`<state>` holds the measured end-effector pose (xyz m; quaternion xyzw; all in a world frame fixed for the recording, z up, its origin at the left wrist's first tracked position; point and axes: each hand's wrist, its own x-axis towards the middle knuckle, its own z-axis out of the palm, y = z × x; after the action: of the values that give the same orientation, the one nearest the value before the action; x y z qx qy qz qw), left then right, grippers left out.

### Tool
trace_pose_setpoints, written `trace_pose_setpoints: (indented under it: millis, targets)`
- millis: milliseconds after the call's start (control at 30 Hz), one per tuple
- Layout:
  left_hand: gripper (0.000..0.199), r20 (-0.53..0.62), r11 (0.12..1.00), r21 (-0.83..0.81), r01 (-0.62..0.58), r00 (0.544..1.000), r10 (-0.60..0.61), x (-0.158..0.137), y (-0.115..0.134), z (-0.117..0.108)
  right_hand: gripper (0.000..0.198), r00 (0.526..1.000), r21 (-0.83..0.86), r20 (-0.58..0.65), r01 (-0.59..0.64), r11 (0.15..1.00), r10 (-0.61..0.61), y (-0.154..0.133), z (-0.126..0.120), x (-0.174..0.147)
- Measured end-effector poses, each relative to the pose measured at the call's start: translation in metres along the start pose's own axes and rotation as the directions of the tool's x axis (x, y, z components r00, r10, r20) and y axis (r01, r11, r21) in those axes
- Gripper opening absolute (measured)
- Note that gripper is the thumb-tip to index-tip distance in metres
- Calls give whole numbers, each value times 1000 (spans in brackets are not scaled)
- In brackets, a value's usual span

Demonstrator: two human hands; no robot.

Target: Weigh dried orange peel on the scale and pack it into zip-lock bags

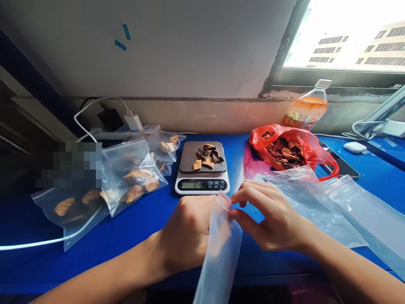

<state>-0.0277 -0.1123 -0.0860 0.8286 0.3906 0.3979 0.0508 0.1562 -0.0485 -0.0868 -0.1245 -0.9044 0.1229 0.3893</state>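
Left hand (190,232) is curled up behind the top of a clear zip bag (218,270), and the right hand (274,215) has thumb and fingertips narrowed onto its mouth edge, so both are on it. The bag hangs down in front of the table (152,228), and I can't see anything inside.

Just past it, the kitchen scale (186,155) reads what looks like 10.4 (unit's too tiny), with a loose heap of dried pieces (208,161) not bagged yet. Over left, several filled bags (139,181) already have chunks in them, so I'd call it partway. Right side: red bag (255,136) with plenty left, plus flat spare bags (316,207).

Held bag's thin, milky-clear, kinda crumpled into a narrow strip, reddish at the zip end.
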Motion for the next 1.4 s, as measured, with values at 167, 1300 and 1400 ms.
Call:
trace_pose_setpoints:
  millis: [167, 1300, 1400]
  targets:
    - [22, 161, 968, -11, 251, 956, -246, 4, 6, -5, 8, 993, 54, 86, -84, 995, 79, 6, 0, -2]
    - [17, 345, 678, -486, 552, 834, -431, 23, -7, -36, 11, 934, 476, 315, -310, 823, 170, -15, -20, 6]
    - [34, 417, 612, -598, 518, 853, -314, 22, -13, -38, 11, 931, 455, 297, -331, 826, 210, -12, -15, 3]
